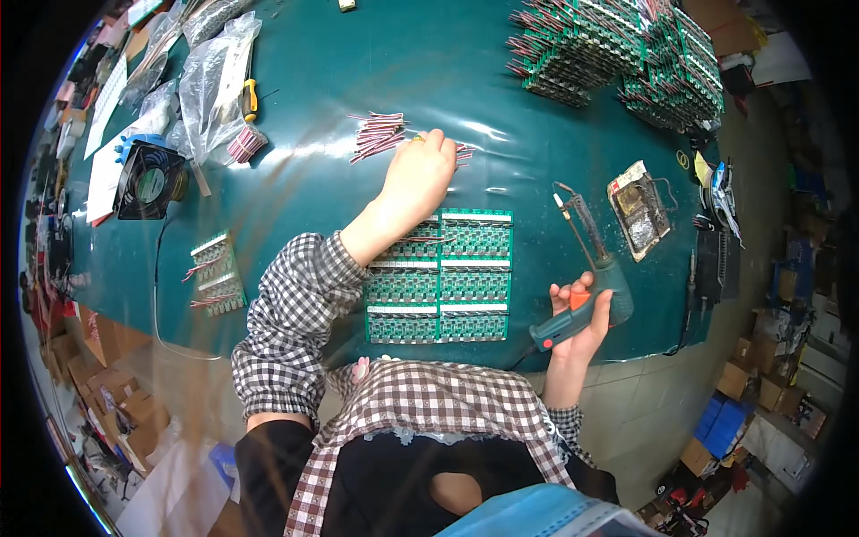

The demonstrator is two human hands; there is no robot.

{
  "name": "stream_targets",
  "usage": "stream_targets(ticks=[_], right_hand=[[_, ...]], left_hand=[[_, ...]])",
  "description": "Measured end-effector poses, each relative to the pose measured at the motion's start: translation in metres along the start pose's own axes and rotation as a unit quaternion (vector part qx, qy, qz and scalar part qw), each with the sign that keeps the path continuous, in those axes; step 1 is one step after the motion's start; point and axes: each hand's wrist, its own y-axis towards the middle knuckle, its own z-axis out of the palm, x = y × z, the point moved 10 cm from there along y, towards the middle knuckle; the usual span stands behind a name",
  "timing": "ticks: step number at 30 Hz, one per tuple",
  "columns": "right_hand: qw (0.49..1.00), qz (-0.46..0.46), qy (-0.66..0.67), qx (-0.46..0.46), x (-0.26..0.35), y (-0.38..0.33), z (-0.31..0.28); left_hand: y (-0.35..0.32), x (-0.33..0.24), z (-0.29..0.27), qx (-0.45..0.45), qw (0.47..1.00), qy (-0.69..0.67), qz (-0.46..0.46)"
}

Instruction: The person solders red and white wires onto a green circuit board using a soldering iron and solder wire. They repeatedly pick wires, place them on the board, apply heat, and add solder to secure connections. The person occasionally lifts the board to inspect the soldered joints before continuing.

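The person's left arm is bent at the elbow and reaches up and over to the right. The left hand is far out in front, with its back showing and its fingers bent. The fingertips are too hard to see. The right hand is lower and closer to the body. Its palm faces up, its fingers curl in a grip, and its thumb points forward.

wires partly hidden, left grip seemingly obscured
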Motion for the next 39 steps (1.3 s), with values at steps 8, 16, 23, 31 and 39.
stream_targets(ticks=[8, 16, 23, 31, 39], right_hand=[[0.998, -0.004, 0.001, -0.056, 0.019, -0.001, -0.014], [0.999, -0.021, 0.012, -0.046, 0.029, -0.007, -0.003], [0.998, -0.042, 0.002, -0.039, 0.040, -0.008, 0.010], [0.998, -0.042, 0.014, -0.046, 0.046, -0.004, 0.013], [0.995, -0.065, 0.020, -0.071, 0.047, 0.001, -0.007]], left_hand=[[0.008, -0.012, 0.011, 0.075, 0.994, -0.046, -0.061], [-0.005, -0.033, 0.003, 0.067, 0.995, -0.030, 0.073], [0.001, -0.037, 0.001, 0.085, 0.991, 0.044, 0.093], [0.014, -0.051, 0.013, 0.136, 0.967, 0.150, 0.155], [0.008, -0.066, 0.026, 0.097, 0.959, 0.216, 0.159]])
